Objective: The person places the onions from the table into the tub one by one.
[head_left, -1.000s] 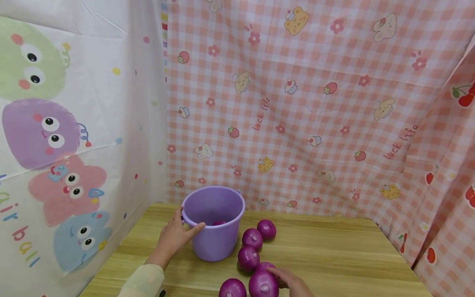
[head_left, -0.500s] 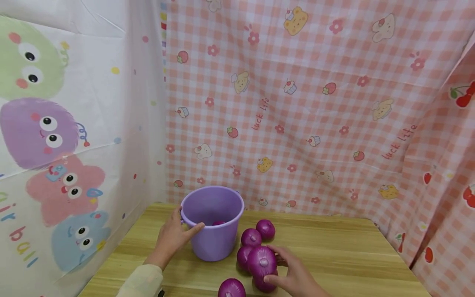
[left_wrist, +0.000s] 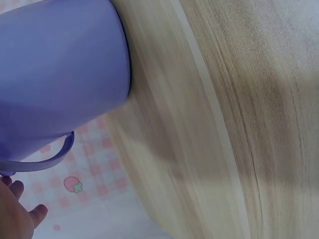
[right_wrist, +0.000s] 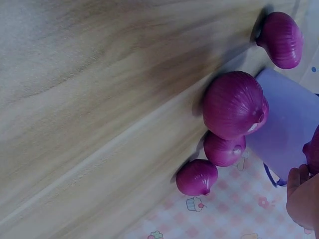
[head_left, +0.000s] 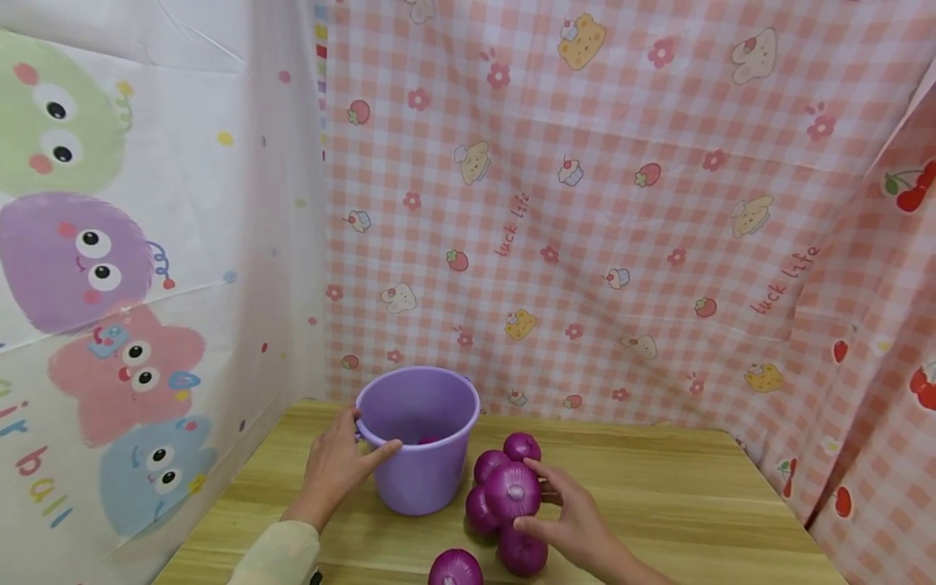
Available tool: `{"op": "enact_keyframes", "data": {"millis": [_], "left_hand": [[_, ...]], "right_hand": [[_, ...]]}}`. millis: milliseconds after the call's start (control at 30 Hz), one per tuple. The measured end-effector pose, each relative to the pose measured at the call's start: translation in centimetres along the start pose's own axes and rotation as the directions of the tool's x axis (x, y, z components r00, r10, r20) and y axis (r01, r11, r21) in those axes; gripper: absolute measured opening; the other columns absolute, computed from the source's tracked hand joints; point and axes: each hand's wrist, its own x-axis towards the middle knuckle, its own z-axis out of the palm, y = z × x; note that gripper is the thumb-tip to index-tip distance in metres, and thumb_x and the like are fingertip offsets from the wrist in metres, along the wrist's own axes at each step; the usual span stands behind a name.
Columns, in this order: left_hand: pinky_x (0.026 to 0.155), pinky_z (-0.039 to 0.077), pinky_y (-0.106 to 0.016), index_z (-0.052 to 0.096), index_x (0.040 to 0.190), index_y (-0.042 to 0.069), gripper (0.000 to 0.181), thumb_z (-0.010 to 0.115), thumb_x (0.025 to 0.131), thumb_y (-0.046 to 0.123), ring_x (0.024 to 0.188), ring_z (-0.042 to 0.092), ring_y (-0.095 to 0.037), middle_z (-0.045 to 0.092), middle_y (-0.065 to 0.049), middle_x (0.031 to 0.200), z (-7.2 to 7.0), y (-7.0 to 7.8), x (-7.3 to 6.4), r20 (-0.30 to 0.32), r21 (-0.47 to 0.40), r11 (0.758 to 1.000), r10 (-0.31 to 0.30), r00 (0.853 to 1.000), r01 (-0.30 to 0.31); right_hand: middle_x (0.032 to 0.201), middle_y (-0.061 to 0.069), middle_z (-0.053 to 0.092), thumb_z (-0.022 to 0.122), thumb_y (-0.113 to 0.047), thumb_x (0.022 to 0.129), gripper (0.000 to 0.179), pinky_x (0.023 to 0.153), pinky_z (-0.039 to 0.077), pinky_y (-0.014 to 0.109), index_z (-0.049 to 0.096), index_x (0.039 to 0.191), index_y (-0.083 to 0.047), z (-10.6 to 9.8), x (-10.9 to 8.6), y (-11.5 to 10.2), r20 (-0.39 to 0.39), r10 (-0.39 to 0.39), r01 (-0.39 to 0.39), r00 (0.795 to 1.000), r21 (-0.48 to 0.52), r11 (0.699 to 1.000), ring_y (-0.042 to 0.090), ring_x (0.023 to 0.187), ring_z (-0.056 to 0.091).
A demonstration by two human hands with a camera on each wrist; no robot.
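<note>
A purple bucket (head_left: 420, 483) stands upright on the wooden table, with part of a red onion (head_left: 430, 440) showing inside. My left hand (head_left: 338, 467) grips the bucket's left rim, thumb at the near side; the left wrist view shows its fingertips near the bucket's handle (left_wrist: 42, 162). Between thumb and fingers, my right hand (head_left: 578, 524) holds a large red onion (head_left: 513, 491) raised over the others, right of the bucket. At the edge of the right wrist view, that hand (right_wrist: 303, 201) and its onion (right_wrist: 313, 152) are partly cut off.
Several more red onions lie beside the bucket, among them a back one (head_left: 522, 447), a left one (head_left: 478, 513) and a near one (head_left: 522, 554). Another onion (head_left: 455, 569) sits apart at the front. Checked cloth (head_left: 585, 244) hangs behind the table (head_left: 658, 504).
My right hand has lifted the large onion from the front of the group and carried it away from me, over the other onions. My left hand stays on the bucket.
</note>
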Motion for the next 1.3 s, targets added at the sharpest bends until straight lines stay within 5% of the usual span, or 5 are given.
{"op": "enact_keyframes", "data": {"millis": [533,933,1300], "left_hand": [[0.112,0.024,-0.058,0.037,0.142,0.000,0.103,0.069,0.076,0.072,0.120,0.055,-0.039,0.056,-0.025,0.132,0.4,-0.2,-0.2,-0.028,0.016,1.000,-0.015,1.000,0.015],[0.111,0.023,-0.061,0.039,0.141,-0.002,0.100,0.072,0.077,0.069,0.120,0.056,-0.040,0.058,-0.026,0.130,0.4,-0.1,-0.3,-0.041,0.050,0.999,-0.003,0.999,0.005],[0.113,0.019,-0.063,0.036,0.145,-0.002,0.111,0.063,0.074,0.080,0.123,0.054,-0.041,0.056,-0.026,0.134,0.3,-0.1,-0.2,-0.022,0.054,0.998,-0.012,1.000,0.013]], "right_hand": [[0.116,0.015,0.067,0.086,-0.019,0.077,0.074,0.089,0.055,0.040,0.052,0.140,-0.002,0.8,3.5,-0.8,-0.104,0.188,-0.185,0.977,0.039,0.982,0.028,0.102,0.066],[0.117,0.017,0.065,0.084,-0.017,0.081,0.070,0.083,0.057,0.034,0.052,0.142,-0.007,2.4,7.3,-1.6,-0.112,0.190,-0.173,0.975,0.146,0.974,0.029,0.103,0.067],[0.122,0.015,0.064,0.083,-0.029,0.082,0.076,0.087,0.056,0.042,0.049,0.145,-0.006,3.0,10.7,-2.4,-0.197,0.276,-0.251,0.941,0.142,0.958,0.030,0.106,0.065]]}}
